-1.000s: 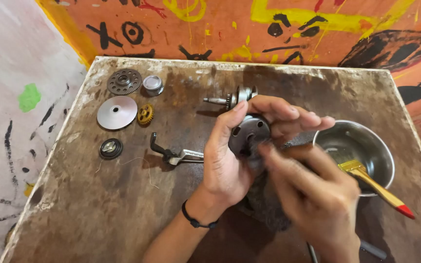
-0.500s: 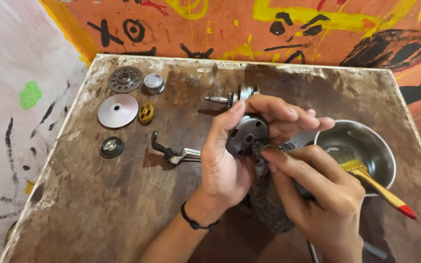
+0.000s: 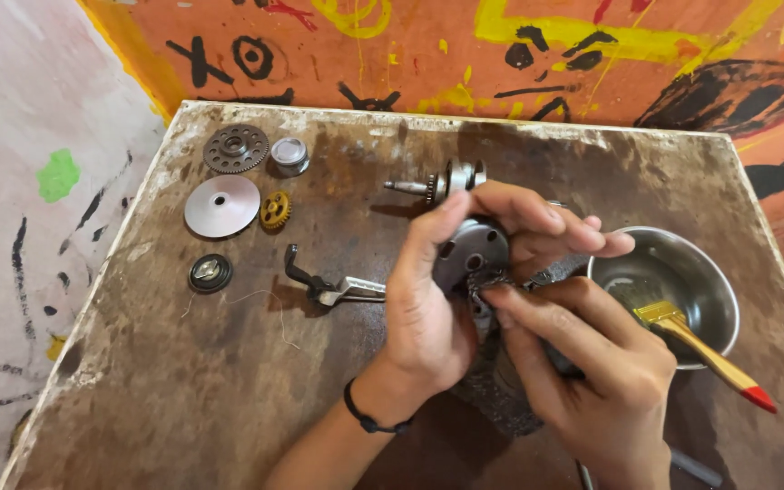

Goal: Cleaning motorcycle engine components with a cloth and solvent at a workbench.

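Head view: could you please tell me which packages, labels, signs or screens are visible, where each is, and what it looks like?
No packages, labels, signs or screens are visible.
Painted wall: behind the table, orange with black and yellow hand-painted marks.
Left wall: pale, with a green blotch and black strokes.

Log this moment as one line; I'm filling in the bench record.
left hand: holds round metal part | right hand: rubs it with dark cloth | brush in bowl
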